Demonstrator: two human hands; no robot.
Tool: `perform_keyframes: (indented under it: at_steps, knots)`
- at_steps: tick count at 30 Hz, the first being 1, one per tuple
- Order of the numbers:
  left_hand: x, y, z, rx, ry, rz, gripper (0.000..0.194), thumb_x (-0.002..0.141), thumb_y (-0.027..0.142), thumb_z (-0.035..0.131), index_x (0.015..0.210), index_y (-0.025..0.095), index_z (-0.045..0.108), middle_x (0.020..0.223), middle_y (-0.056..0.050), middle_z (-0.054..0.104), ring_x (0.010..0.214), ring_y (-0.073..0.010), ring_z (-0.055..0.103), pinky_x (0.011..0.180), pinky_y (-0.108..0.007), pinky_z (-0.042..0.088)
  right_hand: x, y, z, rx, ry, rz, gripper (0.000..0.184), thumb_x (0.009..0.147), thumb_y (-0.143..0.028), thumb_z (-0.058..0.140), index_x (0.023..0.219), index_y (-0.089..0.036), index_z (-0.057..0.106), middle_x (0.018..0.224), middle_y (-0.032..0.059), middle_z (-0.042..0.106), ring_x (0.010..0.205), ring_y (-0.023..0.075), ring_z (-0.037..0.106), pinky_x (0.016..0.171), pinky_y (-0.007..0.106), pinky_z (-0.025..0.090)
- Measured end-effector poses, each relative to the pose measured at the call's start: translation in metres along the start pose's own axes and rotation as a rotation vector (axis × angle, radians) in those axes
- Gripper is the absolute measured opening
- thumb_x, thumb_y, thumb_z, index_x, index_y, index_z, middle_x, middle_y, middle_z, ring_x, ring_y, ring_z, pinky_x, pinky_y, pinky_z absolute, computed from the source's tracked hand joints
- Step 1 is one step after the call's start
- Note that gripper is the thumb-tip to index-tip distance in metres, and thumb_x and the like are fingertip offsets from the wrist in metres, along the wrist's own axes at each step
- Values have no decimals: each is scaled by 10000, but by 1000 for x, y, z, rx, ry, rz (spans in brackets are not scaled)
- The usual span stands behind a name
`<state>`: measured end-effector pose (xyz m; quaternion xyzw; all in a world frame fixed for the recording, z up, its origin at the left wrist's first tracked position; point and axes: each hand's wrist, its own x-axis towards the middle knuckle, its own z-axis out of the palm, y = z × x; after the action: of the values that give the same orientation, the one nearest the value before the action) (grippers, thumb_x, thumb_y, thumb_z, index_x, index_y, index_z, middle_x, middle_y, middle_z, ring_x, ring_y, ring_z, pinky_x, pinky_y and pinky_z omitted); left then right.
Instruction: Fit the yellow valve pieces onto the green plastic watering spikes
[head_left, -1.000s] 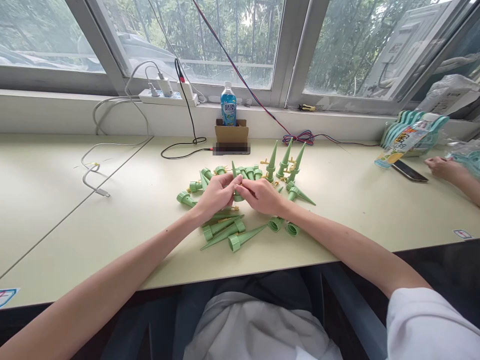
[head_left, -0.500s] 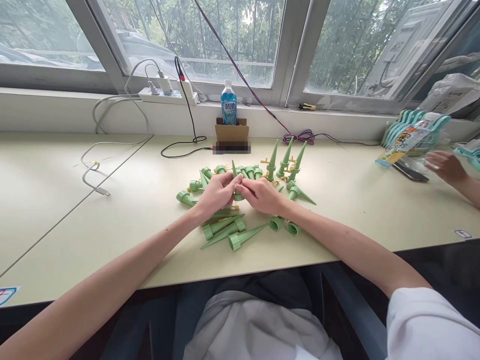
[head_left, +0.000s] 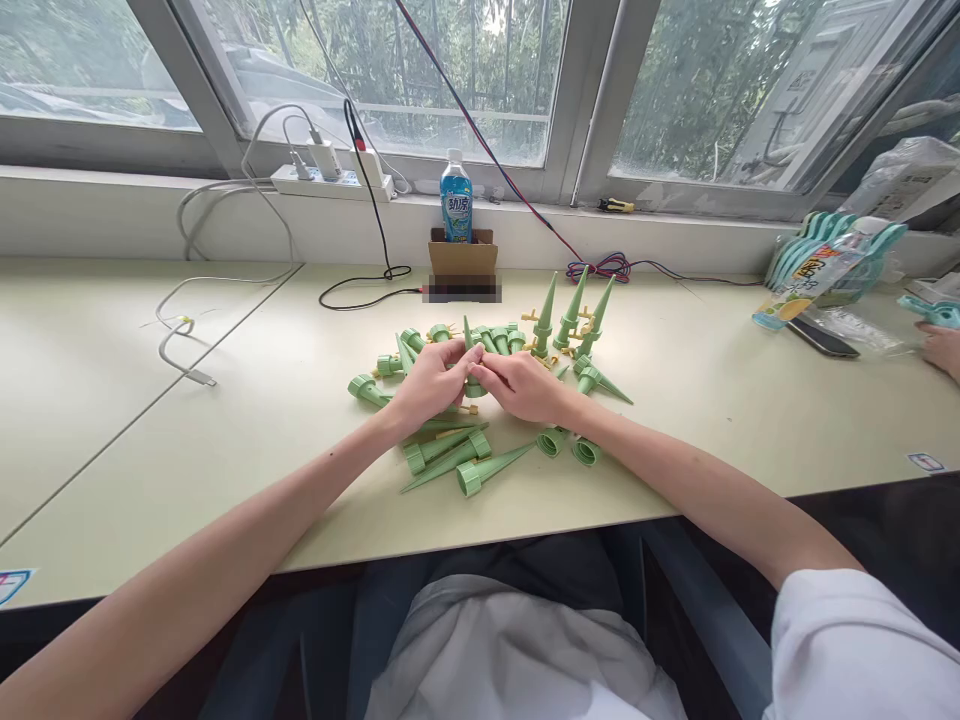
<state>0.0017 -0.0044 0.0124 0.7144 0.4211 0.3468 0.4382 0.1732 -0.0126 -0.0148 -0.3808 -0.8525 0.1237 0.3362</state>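
My left hand [head_left: 435,385] is closed around a green plant watering spike [head_left: 475,389], which stands tip up between my hands. From the other side, the fingers of my right hand [head_left: 527,386] pinch at the same spike; what lies under the fingertips is hidden. Three spikes with yellow valves stand upright just beyond, among them a tall one [head_left: 572,308]. More green spikes lie loose around my hands, such as one near the table edge [head_left: 491,470] and one on the right [head_left: 600,380].
A cardboard box [head_left: 463,255] with a blue bottle [head_left: 456,205] stands by the window sill. Cables trail from a power strip [head_left: 330,185]. At right are a drink bottle [head_left: 817,275], a phone [head_left: 823,338] and another person's hand [head_left: 943,350] with a light-blue item.
My hands stay on the spike with hardly any movement. At the right, the other person's hand has drawn back toward the picture's edge. The view has shifted slightly.
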Motion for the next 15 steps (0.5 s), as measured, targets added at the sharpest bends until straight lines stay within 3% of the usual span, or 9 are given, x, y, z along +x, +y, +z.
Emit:
perform_keyframes:
  at_steps: [15]
  knots:
    - [-1,1,0,2,-3,20,328,933,403,524,708,168,475,494,60,432,387,-42,410,358,-149,317,1,1,1,4,9,-10,410,1039,-399,341,716,-174,452,592,-35,471,497,67,346,532,222,271]
